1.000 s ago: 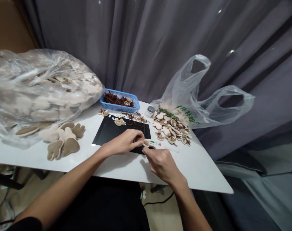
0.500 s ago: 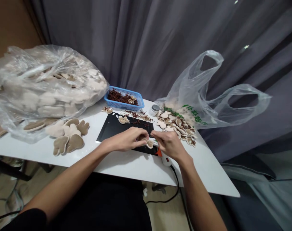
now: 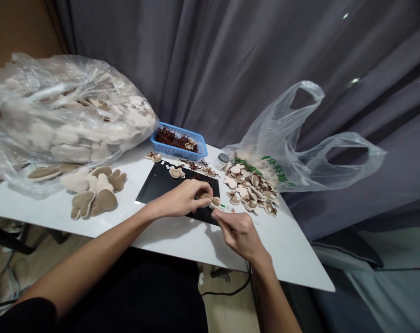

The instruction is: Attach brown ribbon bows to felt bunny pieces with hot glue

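My left hand (image 3: 182,199) rests on a black mat (image 3: 161,185) with its fingers pinched on a small beige ear-shaped piece (image 3: 213,201). Just below it, my right hand (image 3: 239,231) is curled closed over the table's near edge; its fingers hide what it holds, and a black cord (image 3: 230,291) hangs below the edge there. A pile of similar small beige pieces (image 3: 251,187) lies to the right of the mat.
A large clear bag of beige plush shapes (image 3: 64,115) fills the table's left; loose plush shapes (image 3: 94,194) lie before it. A blue basket (image 3: 177,143) of brown bits stands behind the mat. A small jar (image 3: 221,161) and a clear plastic bag (image 3: 300,143) sit at the right.
My right hand has drawn back from beside the left fingers toward the table's near edge, and the white and orange tool seen under it half a second ago is hidden. The left hand stays.
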{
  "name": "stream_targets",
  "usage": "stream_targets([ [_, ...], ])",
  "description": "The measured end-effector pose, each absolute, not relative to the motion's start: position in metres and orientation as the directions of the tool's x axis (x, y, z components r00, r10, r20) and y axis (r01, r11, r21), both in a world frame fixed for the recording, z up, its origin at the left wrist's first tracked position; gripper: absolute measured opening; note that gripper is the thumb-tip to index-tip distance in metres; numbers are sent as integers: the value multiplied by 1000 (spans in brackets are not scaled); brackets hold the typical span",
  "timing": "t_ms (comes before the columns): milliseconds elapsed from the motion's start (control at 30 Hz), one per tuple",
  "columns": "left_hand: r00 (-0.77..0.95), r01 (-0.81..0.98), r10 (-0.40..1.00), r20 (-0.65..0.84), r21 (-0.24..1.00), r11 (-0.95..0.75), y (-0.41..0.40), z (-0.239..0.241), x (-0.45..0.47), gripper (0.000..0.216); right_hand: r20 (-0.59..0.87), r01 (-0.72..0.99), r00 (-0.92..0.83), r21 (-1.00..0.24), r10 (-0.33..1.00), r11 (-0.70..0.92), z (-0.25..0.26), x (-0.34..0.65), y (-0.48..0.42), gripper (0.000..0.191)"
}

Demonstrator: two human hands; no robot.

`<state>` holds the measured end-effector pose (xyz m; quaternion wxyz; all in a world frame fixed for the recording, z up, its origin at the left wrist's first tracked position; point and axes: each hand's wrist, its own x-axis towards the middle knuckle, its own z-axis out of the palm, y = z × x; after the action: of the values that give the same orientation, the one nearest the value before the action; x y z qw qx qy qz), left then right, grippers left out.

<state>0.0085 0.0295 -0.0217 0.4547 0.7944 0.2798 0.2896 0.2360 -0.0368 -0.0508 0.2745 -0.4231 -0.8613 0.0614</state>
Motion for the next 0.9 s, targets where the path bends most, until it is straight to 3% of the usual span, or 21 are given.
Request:
stream_targets([
  [133,659,226,681,318,780,-583,29,-29,19,14,427,717,-531,-235,732,656,-33,238,-36,33],
  [367,712,185,632,307,785,-591,30,-29,17,10,417,768,-489,-209,766,605,-17,246,-3,30],
  [500,712,163,643,282,825,-542,32,-26,8,13,396,730,-480,-315,783,607,-25,244,8,33],
  [667,697,101,693,182,932,-347,34,-25,5,19,392,710,-392,-447,832,544,-40,235,6,30],
  [900,693,-52,714,97,995,-85,38,-26,5,33,296,563,-206,-744,933,360,-37,216,-19,34],
])
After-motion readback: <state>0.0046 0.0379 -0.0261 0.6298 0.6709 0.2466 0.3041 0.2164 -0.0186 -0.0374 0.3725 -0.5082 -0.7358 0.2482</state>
